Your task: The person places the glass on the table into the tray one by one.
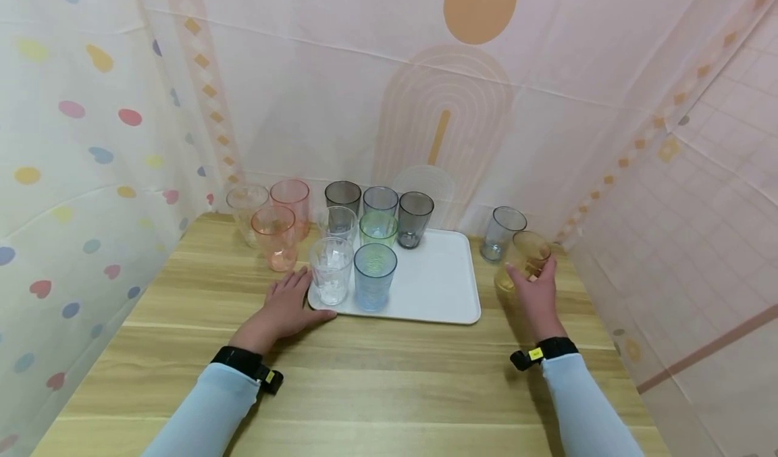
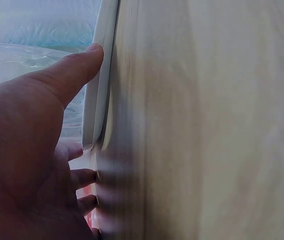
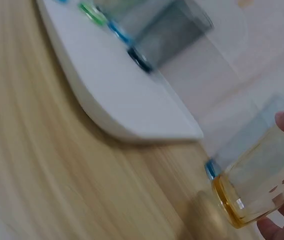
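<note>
Gripping amber tumbler [image 1: 527, 258] in right hand [image 1: 537, 295], fingers curled round it, tilting it just off tabletop [image 1: 389, 376] right of white tray [image 1: 434, 288]. Bracing tray corner with flat, open-fingered left hand [image 1: 286, 308], likely steadying it.

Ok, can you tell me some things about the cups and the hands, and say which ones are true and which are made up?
1. The right hand holds a yellow cup. True.
2. The yellow cup stands on the white tray. False: it is right of the tray, off it.
3. The left hand rests on the table, touching the tray's corner. True.
4. The orange cups are on the tray. False: they stand on the table left of it.
</note>
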`<state>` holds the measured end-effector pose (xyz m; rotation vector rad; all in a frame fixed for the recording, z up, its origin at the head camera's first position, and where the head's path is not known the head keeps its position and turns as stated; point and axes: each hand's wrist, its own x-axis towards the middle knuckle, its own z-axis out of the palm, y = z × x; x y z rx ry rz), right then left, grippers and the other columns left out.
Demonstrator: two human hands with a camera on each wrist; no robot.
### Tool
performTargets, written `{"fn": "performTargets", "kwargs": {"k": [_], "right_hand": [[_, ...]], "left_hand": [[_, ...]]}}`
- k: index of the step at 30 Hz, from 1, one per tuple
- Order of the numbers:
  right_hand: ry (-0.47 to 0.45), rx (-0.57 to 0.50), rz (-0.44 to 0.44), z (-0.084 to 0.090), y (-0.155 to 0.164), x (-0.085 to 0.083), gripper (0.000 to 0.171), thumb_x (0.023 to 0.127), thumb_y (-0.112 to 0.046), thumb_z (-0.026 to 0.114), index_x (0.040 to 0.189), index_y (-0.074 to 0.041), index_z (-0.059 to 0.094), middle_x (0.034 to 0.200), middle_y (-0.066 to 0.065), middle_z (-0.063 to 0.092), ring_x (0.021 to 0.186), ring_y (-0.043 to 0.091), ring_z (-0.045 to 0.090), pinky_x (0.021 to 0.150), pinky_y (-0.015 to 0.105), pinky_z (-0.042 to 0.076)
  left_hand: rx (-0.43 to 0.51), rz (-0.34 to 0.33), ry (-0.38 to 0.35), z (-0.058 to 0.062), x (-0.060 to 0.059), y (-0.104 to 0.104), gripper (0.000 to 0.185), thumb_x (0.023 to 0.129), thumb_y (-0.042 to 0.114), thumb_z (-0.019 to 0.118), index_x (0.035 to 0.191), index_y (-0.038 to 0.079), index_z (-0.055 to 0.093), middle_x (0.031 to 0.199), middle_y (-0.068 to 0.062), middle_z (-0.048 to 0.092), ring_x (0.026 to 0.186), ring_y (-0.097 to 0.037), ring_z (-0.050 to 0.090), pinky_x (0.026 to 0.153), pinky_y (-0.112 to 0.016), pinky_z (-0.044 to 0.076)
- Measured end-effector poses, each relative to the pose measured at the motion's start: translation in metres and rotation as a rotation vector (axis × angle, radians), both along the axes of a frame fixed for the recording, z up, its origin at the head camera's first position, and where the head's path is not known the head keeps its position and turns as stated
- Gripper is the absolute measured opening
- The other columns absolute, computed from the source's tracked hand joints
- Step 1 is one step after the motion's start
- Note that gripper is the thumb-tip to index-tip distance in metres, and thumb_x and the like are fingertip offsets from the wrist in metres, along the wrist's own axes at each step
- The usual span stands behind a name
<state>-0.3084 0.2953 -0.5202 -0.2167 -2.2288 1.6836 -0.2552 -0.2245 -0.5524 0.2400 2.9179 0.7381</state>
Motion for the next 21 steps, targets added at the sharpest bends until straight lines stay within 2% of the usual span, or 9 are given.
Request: {"fn": "performTargets", "kwargs": {"k": [5,9,10,13,17,21], "right_hand": [[0.019,-0.03,0.102,0.0,-0.028,0.008,0.079,0.102,-0.019,0.083,0.162,-0.008,0.032,0.145,0.017,0.048,0.135,0.031,0.049,0.094,0.019,0.051],[0.007,-0.047,0.192,0.001,-0.052,0.012,0.08,0.102,-0.016,0.082,0.163,-0.01,0.031,0.152,0.02,0.048,0.137,0.031,0.052,0.097,0.018,0.052],[0.001,-0.051,0.211,0.001,-0.059,0.013,0.081,0.103,-0.016,0.082,0.165,-0.012,0.031,0.153,0.02,0.048,0.137,0.031,0.053,0.098,0.019,0.052],[-0.025,-0.057,0.256,0.006,-0.078,0.013,0.086,0.103,-0.015,0.082,0.169,-0.015,0.028,0.16,0.021,0.045,0.144,0.033,0.05,0.112,0.034,0.05],[-0.029,-0.025,0.291,0.009,-0.104,0.006,0.09,0.101,-0.018,0.084,0.17,-0.012,0.027,0.163,0.022,0.046,0.15,0.035,0.045,0.125,0.054,0.039],[0.006,0.003,0.32,0.009,-0.127,-0.003,0.089,0.099,-0.019,0.087,0.167,-0.009,0.031,0.159,0.022,0.052,0.146,0.037,0.05,0.124,0.056,0.039]], "left_hand": [[0.007,-0.001,-0.002,0.002,0.0,0.0,0.121,0.092,0.072,0.078,0.17,-0.006,0.029,0.176,-0.034,0.024,0.163,-0.058,0.017,0.128,-0.079,0.008],[-0.001,-0.004,-0.002,0.001,0.001,0.001,0.121,0.093,0.073,0.077,0.171,-0.006,0.028,0.177,-0.034,0.023,0.163,-0.058,0.016,0.128,-0.079,0.008],[-0.002,-0.005,-0.002,0.001,0.001,0.001,0.121,0.093,0.073,0.077,0.171,-0.005,0.028,0.177,-0.034,0.023,0.163,-0.058,0.016,0.128,-0.079,0.008],[0.0,-0.001,-0.005,0.002,0.002,0.001,0.12,0.093,0.072,0.077,0.171,-0.006,0.028,0.177,-0.034,0.023,0.163,-0.058,0.016,0.128,-0.079,0.008],[0.003,0.001,-0.006,0.004,0.003,0.002,0.12,0.093,0.071,0.078,0.171,-0.006,0.028,0.177,-0.034,0.023,0.163,-0.058,0.015,0.128,-0.079,0.008],[0.019,0.0,-0.001,0.006,0.005,0.002,0.12,0.092,0.07,0.078,0.17,-0.007,0.029,0.176,-0.034,0.023,0.163,-0.058,0.015,0.128,-0.079,0.007]]}}
